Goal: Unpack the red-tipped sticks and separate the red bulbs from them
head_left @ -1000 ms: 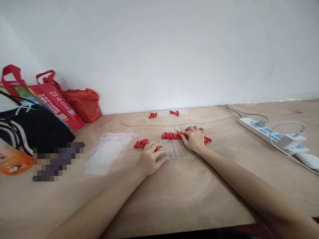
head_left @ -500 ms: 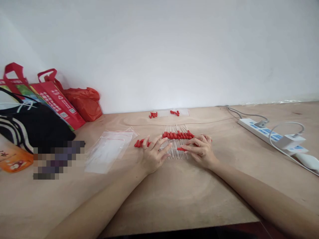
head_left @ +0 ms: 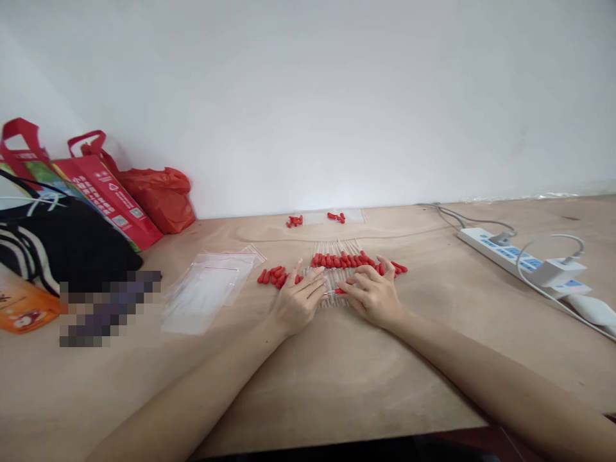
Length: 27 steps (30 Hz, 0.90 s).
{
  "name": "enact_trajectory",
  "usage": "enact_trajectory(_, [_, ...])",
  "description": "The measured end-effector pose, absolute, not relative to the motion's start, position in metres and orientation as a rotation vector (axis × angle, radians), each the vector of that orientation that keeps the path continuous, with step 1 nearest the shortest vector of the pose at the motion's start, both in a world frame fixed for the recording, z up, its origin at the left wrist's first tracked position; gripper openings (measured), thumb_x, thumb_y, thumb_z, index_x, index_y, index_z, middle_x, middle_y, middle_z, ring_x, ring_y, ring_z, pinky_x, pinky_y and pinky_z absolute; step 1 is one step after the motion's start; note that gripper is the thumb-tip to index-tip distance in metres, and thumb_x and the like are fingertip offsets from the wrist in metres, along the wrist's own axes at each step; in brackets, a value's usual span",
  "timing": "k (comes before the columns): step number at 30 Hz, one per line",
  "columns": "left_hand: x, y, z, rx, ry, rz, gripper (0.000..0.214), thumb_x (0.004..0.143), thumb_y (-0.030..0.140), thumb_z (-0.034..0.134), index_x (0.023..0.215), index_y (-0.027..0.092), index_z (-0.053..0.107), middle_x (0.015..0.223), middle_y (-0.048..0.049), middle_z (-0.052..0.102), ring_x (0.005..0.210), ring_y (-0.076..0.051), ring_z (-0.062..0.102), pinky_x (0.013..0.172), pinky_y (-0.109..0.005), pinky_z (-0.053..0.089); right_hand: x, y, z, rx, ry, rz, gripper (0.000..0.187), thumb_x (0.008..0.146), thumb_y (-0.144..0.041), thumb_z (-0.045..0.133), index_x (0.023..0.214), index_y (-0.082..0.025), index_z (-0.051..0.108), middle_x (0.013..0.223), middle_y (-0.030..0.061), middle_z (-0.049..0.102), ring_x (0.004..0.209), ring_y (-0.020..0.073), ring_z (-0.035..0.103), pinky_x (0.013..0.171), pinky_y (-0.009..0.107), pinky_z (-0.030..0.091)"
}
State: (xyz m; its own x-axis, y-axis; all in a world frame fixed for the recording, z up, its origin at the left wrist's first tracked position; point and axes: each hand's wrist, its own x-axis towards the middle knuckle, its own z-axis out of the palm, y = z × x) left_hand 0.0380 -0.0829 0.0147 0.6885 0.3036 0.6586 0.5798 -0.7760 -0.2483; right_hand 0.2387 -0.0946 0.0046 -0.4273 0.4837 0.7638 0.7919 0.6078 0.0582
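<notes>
A row of thin clear tubes [head_left: 337,277] lies side by side on the wooden table [head_left: 337,378], with a line of small red caps [head_left: 342,260] across their far ends. My left hand [head_left: 294,300] rests at the row's near left end, fingers drawn together and pinching one clear tube. My right hand [head_left: 371,295] is beside it, fingertips pinched on a single red cap [head_left: 339,290] that meets the left fingertips. A loose heap of red caps [head_left: 273,276] lies just left of my left hand, and a few more [head_left: 398,266] lie beyond my right hand.
Clear zip bags [head_left: 212,285] lie to the left. Red and black shopping bags [head_left: 91,212] stand at the far left by the wall. A white power strip [head_left: 524,262] with cables lies at the right. More red caps [head_left: 315,219] on clear plastic sit near the wall.
My right hand left the line of caps, came toward me with one red cap, and now meets my left hand. My left fingers spread, then closed on a tube.
</notes>
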Motion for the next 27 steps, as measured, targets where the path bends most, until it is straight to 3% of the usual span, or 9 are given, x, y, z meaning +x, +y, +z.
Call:
enact_trajectory(6, [0.039,-0.085,0.015,-2.488,-0.674,-0.839,0.017,0.085,0.019,0.046,0.092,0.017,0.061,0.103,-0.0033,0.065,0.111,-0.021,0.051,0.105,-0.057,0.014,0.237,-0.098,0.003,-0.895,-2.100,-0.636,0.015,0.081,-0.025,0.050,0.086,-0.030,0.063,0.061,-0.0042,0.057,0.076,0.0126,0.051,0.092,0.041,0.017])
enact_trajectory(19, [0.037,-0.086,0.016,-2.550,-0.653,-0.884,0.019,0.084,0.014,0.045,0.085,0.019,0.063,0.093,-0.0021,0.068,0.107,-0.020,0.054,0.106,-0.056,0.010,0.238,-0.099,0.004,-0.829,-2.152,-0.634,0.015,0.080,-0.021,0.050,0.078,-0.027,0.064,0.057,-0.0045,0.054,0.075,0.0126,0.051,0.092,0.041,0.016])
enact_trajectory(24, [0.023,-0.082,0.016,-2.475,-0.750,-0.910,0.019,0.084,0.015,0.044,0.082,0.019,0.063,0.091,-0.0025,0.069,0.101,-0.020,0.057,0.101,-0.052,0.023,0.251,-0.097,0.003,-0.946,-2.091,-0.584,0.017,0.080,-0.023,0.049,0.074,-0.027,0.065,0.058,-0.0036,0.056,0.075,0.0133,0.051,0.092,0.041,0.018])
enact_trajectory(27, [0.015,-0.079,0.015,-2.385,-0.844,-0.922,0.017,0.084,0.021,0.047,0.079,0.020,0.063,0.083,-0.0018,0.068,0.086,-0.018,0.061,0.083,-0.039,0.041,0.261,-0.090,0.004,-1.093,-2.005,-0.501,0.015,0.081,-0.029,0.051,0.081,-0.030,0.066,0.069,-0.0018,0.062,0.076,0.0139,0.051,0.091,0.040,0.020])
